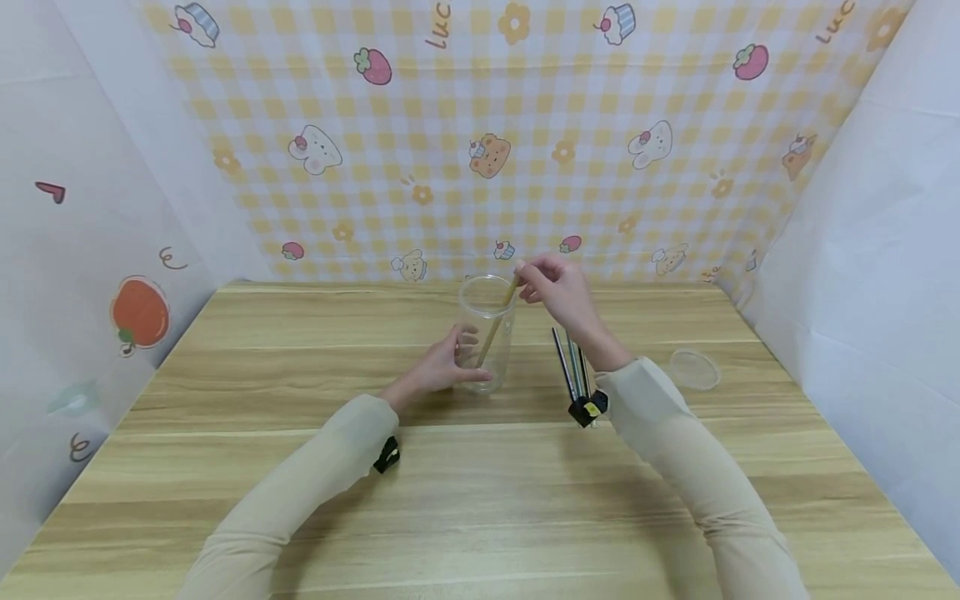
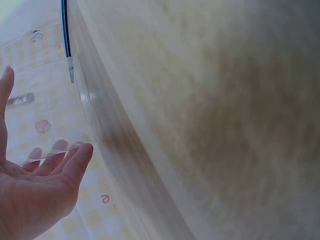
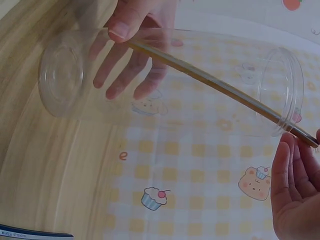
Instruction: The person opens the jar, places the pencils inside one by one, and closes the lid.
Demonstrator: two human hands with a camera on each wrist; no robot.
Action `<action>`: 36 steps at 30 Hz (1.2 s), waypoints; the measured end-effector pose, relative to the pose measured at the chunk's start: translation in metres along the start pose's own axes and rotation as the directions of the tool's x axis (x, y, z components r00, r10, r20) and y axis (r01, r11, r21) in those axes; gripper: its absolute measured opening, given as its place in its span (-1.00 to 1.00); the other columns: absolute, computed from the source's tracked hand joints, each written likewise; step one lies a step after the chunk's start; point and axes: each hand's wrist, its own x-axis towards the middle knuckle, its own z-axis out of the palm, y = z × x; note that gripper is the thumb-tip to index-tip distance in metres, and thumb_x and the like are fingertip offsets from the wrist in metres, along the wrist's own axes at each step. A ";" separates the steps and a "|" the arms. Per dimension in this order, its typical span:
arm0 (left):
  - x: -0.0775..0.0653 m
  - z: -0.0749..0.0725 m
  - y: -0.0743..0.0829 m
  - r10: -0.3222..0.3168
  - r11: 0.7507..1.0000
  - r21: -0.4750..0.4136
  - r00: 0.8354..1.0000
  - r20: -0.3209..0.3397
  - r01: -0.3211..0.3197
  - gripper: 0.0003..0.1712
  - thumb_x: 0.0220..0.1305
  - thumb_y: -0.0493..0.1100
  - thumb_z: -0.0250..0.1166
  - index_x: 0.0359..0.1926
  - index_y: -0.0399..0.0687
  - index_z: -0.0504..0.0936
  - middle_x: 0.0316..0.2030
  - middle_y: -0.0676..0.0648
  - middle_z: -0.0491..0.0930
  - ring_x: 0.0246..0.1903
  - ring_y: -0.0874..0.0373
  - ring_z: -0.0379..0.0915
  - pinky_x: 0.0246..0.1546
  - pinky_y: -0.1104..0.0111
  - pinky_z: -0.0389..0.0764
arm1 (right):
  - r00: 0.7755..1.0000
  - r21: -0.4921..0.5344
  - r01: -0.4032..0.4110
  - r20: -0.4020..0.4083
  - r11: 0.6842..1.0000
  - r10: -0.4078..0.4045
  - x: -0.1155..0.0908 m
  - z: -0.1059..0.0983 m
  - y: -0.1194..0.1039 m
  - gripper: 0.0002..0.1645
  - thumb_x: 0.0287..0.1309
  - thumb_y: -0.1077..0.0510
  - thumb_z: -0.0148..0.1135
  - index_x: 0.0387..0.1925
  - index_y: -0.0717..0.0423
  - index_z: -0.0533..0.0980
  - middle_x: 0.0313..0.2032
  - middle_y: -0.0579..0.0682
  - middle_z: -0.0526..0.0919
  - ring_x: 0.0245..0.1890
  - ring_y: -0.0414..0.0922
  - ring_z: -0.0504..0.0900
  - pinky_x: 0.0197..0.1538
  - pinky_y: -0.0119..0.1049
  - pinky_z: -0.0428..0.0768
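Note:
A tall clear plastic cup (image 1: pixel 504 354) stands upright on the wooden table. My left hand (image 1: pixel 444 364) holds its lower part from the left, thumb in front and fingers behind, as the right wrist view also shows. At the rim, my right hand (image 1: pixel 561 293) pinches the upper end of a gold-coloured pencil (image 3: pixel 210 82) between thumb and fingers. The pencil slants down inside the cup, leaning on the rim, its lower end near the left thumb. In the left wrist view the left hand (image 2: pixel 45 192) is seen curved about the see-through wall.
Several dark and striped pencils (image 1: pixel 570 367) lie on the table beneath the right wrist. Farther right is a clear round lid (image 1: pixel 694 369). A yellow checked cloth (image 1: pixel 450 200) hangs behind the table (image 1: pixel 480 517), with white sheets at both sides. Each wrist wears a black strap.

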 end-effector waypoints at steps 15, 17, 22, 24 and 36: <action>0.004 0.000 -0.007 -0.008 1.000 0.010 1.000 -0.009 0.008 -0.04 -0.19 -0.03 0.45 0.21 -0.12 0.11 0.15 -0.19 0.24 0.12 -0.08 0.16 0.10 0.09 0.21 | 0.995 -0.182 -0.036 0.085 0.983 0.052 0.001 0.007 0.000 -0.68 0.09 0.02 0.16 -0.31 0.21 0.58 -0.27 0.02 0.53 -0.45 -0.05 0.54 -0.30 -0.23 0.55; 0.004 0.000 -0.006 -0.010 1.000 0.008 1.000 -0.007 0.010 -0.04 -0.18 -0.03 0.45 0.21 -0.12 0.11 0.16 -0.18 0.24 0.12 -0.07 0.16 0.10 0.09 0.21 | 0.993 -0.208 -0.036 0.103 0.977 0.058 0.001 0.007 0.001 -0.68 0.08 0.00 0.16 -0.31 0.19 0.58 -0.23 -0.01 0.49 -0.45 -0.06 0.54 -0.31 -0.23 0.54; 0.003 0.000 -0.005 -0.007 1.000 0.002 1.000 -0.002 0.007 -0.06 -0.16 -0.05 0.44 0.21 -0.12 0.10 0.16 -0.19 0.23 0.13 -0.09 0.14 0.10 0.09 0.21 | 0.989 -0.223 -0.041 0.128 0.974 0.071 0.000 0.008 0.001 -0.69 0.08 0.01 0.17 -0.26 0.16 0.58 -0.17 -0.02 0.43 -0.44 0.00 0.53 -0.33 -0.20 0.53; 0.003 0.001 -0.004 -0.010 1.000 -0.002 1.000 -0.003 0.010 -0.06 -0.16 -0.05 0.44 0.20 -0.10 0.11 0.16 -0.19 0.23 0.13 -0.09 0.14 0.11 0.09 0.20 | 0.990 -0.202 -0.038 0.123 0.979 0.064 0.000 0.007 0.001 -0.69 0.09 0.02 0.17 -0.22 0.16 0.56 -0.15 -0.01 0.42 -0.43 0.00 0.52 -0.32 -0.18 0.54; 0.002 0.000 -0.004 -0.023 1.000 -0.019 1.000 0.001 0.023 -0.02 -0.18 -0.02 0.45 0.21 -0.11 0.10 0.16 -0.19 0.22 0.14 -0.10 0.13 0.12 0.11 0.19 | 0.998 -0.052 -0.037 0.058 0.998 0.040 0.002 -0.014 0.008 -0.62 0.11 0.06 0.15 -0.10 0.23 0.48 -0.18 0.06 0.50 -0.38 -0.03 0.52 -0.29 -0.29 0.56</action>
